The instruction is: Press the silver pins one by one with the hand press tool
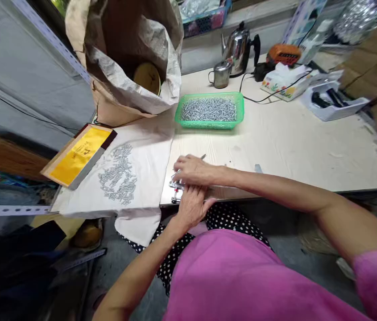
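Observation:
My right hand [193,170] is curled over a small metal clamp-like fixture [176,184] at the front edge of the table. Its fingers are closed, and whatever they pinch is too small to make out. A thin, pen-like tip [203,156] shows just behind that hand. Below it, my left hand [192,206] reaches over the table edge, fingers stretched forward beside the fixture and thumb apart. The right hand hides the left fingertips. Left of both hands, many small metal pins [119,176] lie loose on a white cloth [151,156].
A green basket [209,125] full of similar metal pieces stands behind my hands. A big paper sack [118,100] and a yellow-topped box [80,154] are on the left. At the back are a steel kettle [238,49], a metal cup [221,76], a tissue box [283,82] and a white tray [333,111].

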Motion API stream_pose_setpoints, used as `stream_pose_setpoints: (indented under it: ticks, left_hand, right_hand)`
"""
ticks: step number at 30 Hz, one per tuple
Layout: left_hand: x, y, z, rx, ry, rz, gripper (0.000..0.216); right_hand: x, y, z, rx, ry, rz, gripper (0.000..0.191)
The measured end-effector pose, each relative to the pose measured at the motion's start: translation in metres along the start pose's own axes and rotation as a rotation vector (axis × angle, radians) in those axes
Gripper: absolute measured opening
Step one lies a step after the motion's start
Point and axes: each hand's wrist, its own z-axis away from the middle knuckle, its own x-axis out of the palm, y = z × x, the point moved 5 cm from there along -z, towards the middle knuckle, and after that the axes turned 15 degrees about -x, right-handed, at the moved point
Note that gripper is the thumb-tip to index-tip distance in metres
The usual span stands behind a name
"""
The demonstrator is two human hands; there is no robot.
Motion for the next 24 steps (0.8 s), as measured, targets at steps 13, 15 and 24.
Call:
stream_pose_setpoints:
  ticks: [13,15,24]
  left_hand:
    - [0.004,0.008,-0.015,0.071,-0.124,0.062,0.066]
    - [-0.006,0.007,-0.008,0.183,-0.034,0.063,0.055]
    - [-0.115,-0.175,0.010,-0.417,0.320,-0.374,0.028]
  right_hand:
    - [0.022,-0.001,-0.054,-0.043,0.080,-0.070,0.012]
    - [0.001,0.021,-0.044,0.082,0.280,-0.140,0.014]
    - [-0.119,0.159,0.081,0.720,0.610,0.146,0.038]
